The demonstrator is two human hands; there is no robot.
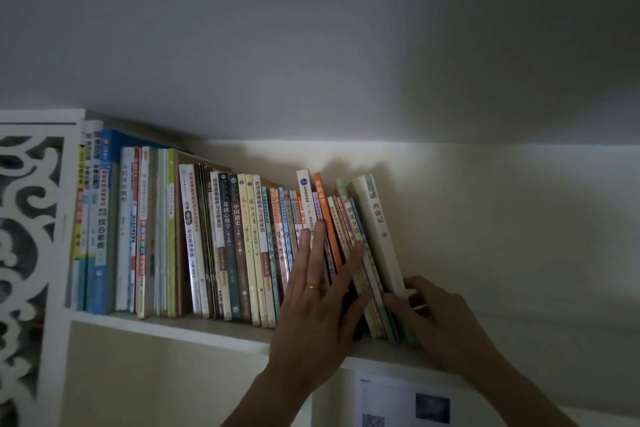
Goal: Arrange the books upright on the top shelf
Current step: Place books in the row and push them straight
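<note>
I am watching through the head camera as two bare hands are working at the right end of a row of books [242,246] standing on the top shelf [166,326], a white board fixed under a pale ceiling. My left hand [313,308] is lying flat with its fingers straight and spread, pressing against the spines of the books near the end of the row; a gold ring [312,286] is showing on one finger. My right hand [438,321] is curling round the foot of the last book, a cream volume [379,236], thumb on its outer face and fingers on its spine side. The end books are leaning leftward at their tops, while those further left are standing straighter. A carved white panel [31,253] is closing the shelf's left end, and a printed sheet [405,402] is hanging on the wall below.
</note>
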